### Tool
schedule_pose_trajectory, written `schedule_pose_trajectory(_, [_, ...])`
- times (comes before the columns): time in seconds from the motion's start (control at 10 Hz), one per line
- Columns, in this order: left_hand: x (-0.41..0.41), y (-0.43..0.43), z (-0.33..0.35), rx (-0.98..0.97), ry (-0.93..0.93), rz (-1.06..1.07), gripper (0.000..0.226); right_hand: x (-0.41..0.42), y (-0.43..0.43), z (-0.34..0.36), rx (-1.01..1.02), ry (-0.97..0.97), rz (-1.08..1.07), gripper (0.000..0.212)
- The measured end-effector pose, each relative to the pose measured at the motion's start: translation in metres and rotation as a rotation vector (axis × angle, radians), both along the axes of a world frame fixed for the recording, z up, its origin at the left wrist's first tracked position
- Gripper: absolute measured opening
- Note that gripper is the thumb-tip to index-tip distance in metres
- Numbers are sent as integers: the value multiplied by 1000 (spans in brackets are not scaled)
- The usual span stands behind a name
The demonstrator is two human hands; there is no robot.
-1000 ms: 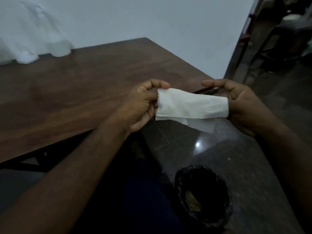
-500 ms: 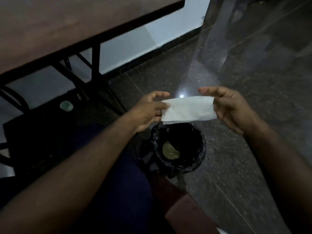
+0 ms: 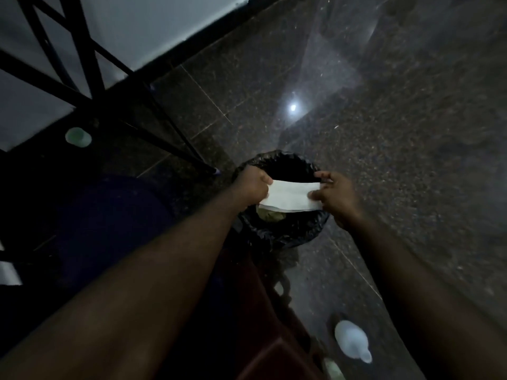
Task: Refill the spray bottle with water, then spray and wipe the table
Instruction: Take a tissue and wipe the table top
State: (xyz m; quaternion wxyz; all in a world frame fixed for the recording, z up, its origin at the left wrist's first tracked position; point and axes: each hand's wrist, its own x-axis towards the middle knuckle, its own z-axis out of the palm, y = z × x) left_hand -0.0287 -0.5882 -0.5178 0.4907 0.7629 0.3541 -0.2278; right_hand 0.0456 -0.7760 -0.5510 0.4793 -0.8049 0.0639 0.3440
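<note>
left hand (image 3: 253, 185): pinches the 9 o'clock end of the white paper (image 3: 290, 197).
right hand (image 3: 336, 197): pinches its 3 o'clock end.
white paper: held flat over the open bin.
bin (image 3: 290, 237): black bag inside, on the floor.
pale bottle (image 3: 352, 340): 5 o'clock from bin.

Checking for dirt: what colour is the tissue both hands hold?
The tissue is white, clearest in the head view.

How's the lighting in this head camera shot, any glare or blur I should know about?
Head view: dim overall, lower half nearly black; one bright glare spot on the glossy floor; the white tissue over the bin stands out clearly; the table legs at upper left look smeared.
</note>
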Motion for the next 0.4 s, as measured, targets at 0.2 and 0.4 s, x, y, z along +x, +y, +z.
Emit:
schedule_pose_trajectory(0.2, [4,-8,-21,70,18,-32,35,11,0,-26,-90,-101,82,53])
schedule_pose_trajectory(0.4, [-6,-1,-28,109,174,-183,44,16,2,-59,-227,-66,170,53])
